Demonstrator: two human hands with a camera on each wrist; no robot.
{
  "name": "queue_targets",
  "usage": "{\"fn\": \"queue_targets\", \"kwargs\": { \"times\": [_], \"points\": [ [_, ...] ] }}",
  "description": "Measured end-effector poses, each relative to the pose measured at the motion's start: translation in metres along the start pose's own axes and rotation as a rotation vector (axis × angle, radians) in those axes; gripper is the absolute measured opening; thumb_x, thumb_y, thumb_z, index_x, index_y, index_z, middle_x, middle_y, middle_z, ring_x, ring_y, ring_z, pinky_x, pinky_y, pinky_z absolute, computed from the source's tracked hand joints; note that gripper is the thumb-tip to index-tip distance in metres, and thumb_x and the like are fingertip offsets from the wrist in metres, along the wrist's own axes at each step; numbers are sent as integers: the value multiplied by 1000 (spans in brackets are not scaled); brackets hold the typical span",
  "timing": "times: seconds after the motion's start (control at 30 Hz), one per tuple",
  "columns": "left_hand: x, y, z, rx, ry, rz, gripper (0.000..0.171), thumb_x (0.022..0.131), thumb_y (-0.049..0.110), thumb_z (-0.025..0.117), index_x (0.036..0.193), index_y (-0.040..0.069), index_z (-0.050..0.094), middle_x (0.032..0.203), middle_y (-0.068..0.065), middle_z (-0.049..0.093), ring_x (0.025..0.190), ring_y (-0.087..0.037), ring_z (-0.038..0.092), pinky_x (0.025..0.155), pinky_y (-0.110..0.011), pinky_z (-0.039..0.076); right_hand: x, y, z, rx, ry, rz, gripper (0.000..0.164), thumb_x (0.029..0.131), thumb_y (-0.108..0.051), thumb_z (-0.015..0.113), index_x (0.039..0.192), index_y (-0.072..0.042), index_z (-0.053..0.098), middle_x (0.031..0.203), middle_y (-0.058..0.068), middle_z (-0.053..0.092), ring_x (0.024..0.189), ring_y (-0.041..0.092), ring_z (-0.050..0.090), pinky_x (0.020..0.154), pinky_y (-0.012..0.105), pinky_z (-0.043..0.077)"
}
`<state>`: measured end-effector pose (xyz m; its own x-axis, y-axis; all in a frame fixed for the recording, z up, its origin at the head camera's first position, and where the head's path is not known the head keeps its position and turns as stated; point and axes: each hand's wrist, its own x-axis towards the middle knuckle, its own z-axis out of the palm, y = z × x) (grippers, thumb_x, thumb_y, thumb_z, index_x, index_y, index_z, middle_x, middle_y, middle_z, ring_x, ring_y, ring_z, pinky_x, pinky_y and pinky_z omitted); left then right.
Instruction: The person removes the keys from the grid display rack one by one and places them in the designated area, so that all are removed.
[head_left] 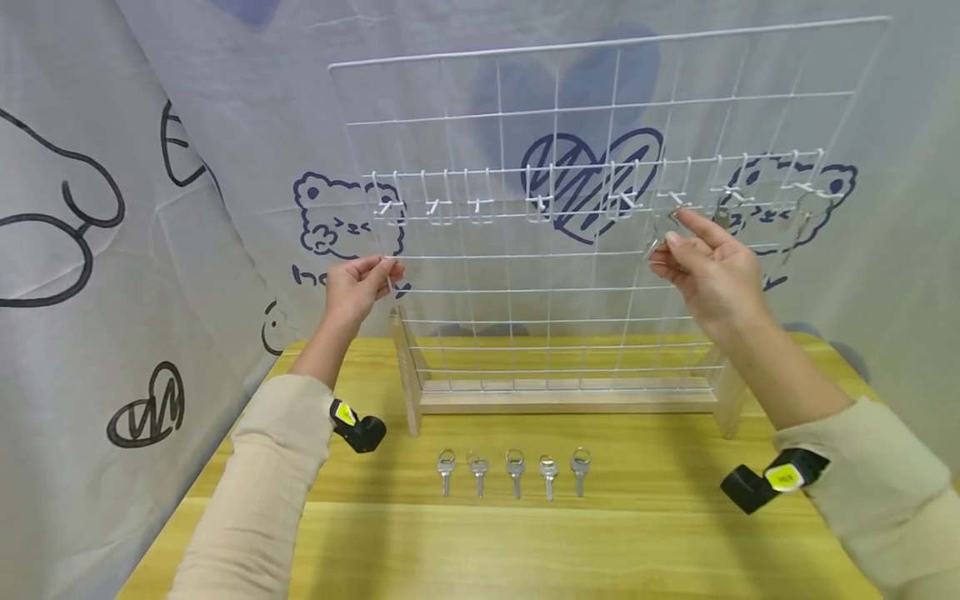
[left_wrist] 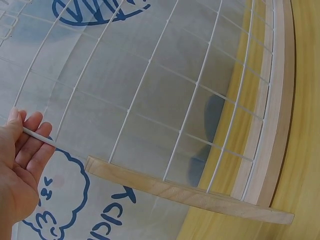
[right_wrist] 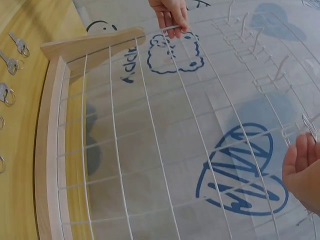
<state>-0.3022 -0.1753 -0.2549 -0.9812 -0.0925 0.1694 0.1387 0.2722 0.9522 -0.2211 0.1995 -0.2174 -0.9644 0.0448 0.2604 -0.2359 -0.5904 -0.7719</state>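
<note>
Before a doodle-printed cloth backdrop [head_left: 217, 83], on a yellow wood-grain table [head_left: 525, 550] where five ringed keys [head_left: 515, 468] lay in a row, stood a wooden-footed white wire grid [head_left: 609, 42], its left edge pinched by the left hand [head_left: 354, 287], while the right hand [head_left: 708, 271] pinched a silvery key [head_left: 655, 247] near its hooks [head_left: 540, 202].

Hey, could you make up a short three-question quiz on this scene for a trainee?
1. How many silver metal keys lie on the yellow wooden table?
2. True or false: the person's left fingers are pinching one of those keys.
3. What supports the white wire grid? A) black plastic feet, B) a pale wooden stand, C) a red metal clamp.

Key: 1. Five. 2. False; they hold the grid's side edge. 3. B.
</note>
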Motion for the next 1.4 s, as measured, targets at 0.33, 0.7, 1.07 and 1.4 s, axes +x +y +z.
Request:
{"fn": "queue_targets", "kwargs": {
  "times": [0.33,0.7,1.07,1.4],
  "points": [
    [0,-2,0,3,4,-9,34,94,25,54,118,2,60,114,-9,66,85,2,62,92,-23,52,-2,-2,-1,-44,-67,-65,19,83,6,62,100,-3,60,72,8,68,64,16,65,65,24,59],
    [2,-4,1,2,1,3,33,94,24,53,118,2,60,119,-15,63,86,1,62,91,-23,52,-10,-3,0,-101,43,-97,6,83,3,64,86,-2,62,72,5,67,62,13,64,61,21,58],
    [1,-3,-4,23,8,0,33,95,24,52,118,1,60,119,-15,62,86,2,62,93,-24,52,-1,-13,-1,-234,53,74,23,84,-3,66,105,-10,61,75,2,68,65,11,62,63,20,57],
    [2,-2,-1,-1,-12,3,32,95,22,53,117,1,60,109,-6,69,84,2,62,90,-23,53,-1,-15,-2,-287,29,28,10,81,-8,70,90,-9,65,76,0,67,66,10,61,64,20,57]
  ]
}}
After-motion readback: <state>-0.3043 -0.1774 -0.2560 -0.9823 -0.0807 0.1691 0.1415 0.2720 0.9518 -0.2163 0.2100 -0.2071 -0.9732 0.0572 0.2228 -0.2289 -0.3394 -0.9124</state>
